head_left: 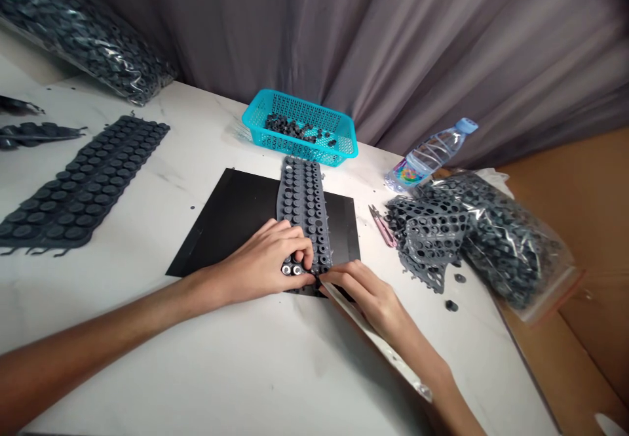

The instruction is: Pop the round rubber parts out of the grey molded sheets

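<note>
A long grey moulded rubber sheet (299,193) with rows of round studs lies on a black mat (216,219). My left hand (280,256) rests over its near end, fingers curled and thumb pressed in at the edge. Beside that thumb, two studs with pale ring-shaped tops (291,270) show. My right hand (366,295) is closed on a long, narrow white tool (388,351), whose kind I cannot make out. The tool's tip meets the sheet close to my left thumb. Both sets of fingertips partly hide the spot between them.
A turquoise basket (299,147) holding small dark pieces stands behind the mat. To the right lie pink-handled snips (383,227), perforated grey sheets (432,236), a full plastic bag (511,252) and a water bottle (432,154). At left are another studded sheet (83,187) and a big bag (88,36).
</note>
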The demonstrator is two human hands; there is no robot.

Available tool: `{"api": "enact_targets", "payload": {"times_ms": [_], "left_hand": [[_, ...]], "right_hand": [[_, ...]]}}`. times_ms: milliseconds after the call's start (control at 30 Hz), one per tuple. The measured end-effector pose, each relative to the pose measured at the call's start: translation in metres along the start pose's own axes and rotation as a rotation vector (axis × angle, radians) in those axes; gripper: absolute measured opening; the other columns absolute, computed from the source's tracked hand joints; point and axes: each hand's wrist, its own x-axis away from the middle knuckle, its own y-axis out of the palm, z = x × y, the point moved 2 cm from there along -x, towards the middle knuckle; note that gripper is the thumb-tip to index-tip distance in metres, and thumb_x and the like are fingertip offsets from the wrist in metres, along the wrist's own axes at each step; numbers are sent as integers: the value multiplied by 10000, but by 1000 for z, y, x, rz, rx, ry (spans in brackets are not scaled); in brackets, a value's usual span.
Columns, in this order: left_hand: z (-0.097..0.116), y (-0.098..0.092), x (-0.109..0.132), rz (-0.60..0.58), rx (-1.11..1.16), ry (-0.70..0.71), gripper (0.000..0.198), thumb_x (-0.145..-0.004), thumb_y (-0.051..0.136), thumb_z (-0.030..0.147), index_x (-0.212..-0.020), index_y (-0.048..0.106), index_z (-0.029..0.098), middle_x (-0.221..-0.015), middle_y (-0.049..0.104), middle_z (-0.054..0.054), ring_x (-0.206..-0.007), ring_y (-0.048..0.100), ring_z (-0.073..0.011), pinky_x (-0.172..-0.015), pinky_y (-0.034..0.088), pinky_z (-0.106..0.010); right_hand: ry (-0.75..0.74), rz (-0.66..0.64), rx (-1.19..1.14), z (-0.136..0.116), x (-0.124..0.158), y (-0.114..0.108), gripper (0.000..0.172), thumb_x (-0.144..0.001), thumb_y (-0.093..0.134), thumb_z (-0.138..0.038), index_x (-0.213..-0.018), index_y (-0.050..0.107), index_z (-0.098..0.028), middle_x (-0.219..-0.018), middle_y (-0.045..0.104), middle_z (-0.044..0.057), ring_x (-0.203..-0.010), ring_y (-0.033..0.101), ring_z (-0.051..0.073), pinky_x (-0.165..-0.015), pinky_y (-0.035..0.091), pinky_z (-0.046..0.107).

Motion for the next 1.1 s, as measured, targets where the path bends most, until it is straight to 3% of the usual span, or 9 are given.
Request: {"api": "enact_targets", "payload": {"times_ms": [267, 467, 600, 733, 900, 1033, 1100], "left_hand": [[0, -1, 0, -1, 5, -4, 192, -888, 702, 410, -869, 633, 232, -901, 625, 22, -900, 529, -190, -846, 342, -335], [2, -1, 0, 0, 5, -12, 181, -891, 701, 396, -870, 630, 231, -894, 615, 29, -903, 524, -183, -854, 340, -332], [2, -1, -1, -18, 9, -10, 202, -900, 694, 420, -874, 628, 232, -900, 615, 26, -891, 521, -186, -845, 336, -338], [3, -2, -1, -36, -10, -2, 218, -919, 668, 432, -878, 599, 229, -909, 607, 21, -874, 510, -191, -831, 324, -347], [4, -1, 0, -2, -38, -6, 288, -918, 655, 463, -856, 518, 217, -863, 558, 23, -821, 484, -185, -806, 319, -345], [0, -1, 0, -8, -20, -7, 302, -908, 668, 480, -888, 517, 219, -876, 558, 24, -823, 479, -183, -815, 325, -341], [-2, -2, 0, -29, -2, -2, 299, -908, 668, 481, -902, 523, 219, -890, 563, 22, -828, 481, -181, -824, 330, -341]], "right_hand": [[-35, 21, 139, -5, 0, 5, 233, -1038, 526, -180, -1252, 619, -162, -1017, 701, 100, -864, 670, 197, -693, 566, 299], [-88, -58, 265, -5, 7, 11, 314, -1043, 484, -131, -1352, 543, -133, -1073, 678, 126, -903, 637, 221, -725, 557, 349], [-78, -94, 294, -4, 6, 14, 286, -1061, 440, -152, -1329, 535, -123, -1098, 669, 143, -942, 653, 234, -754, 566, 363], [-34, -49, 319, -8, 3, 20, 257, -1062, 436, -168, -1301, 517, -114, -1110, 655, 148, -892, 671, 231, -728, 568, 359], [251, 103, 292, 4, 1, 23, 265, -1079, 389, -247, -1304, 489, -151, -1147, 612, 144, -832, 681, 213, -611, 547, 317], [538, 246, 300, 41, 11, 4, 308, -1071, 385, -345, -1284, 511, -161, -1225, 563, 163, -965, 656, 257, -774, 553, 394], [639, 285, 329, 59, 19, -10, 320, -1058, 398, -381, -1217, 557, -154, -1152, 584, 149, -896, 642, 255, -791, 535, 423]]}}
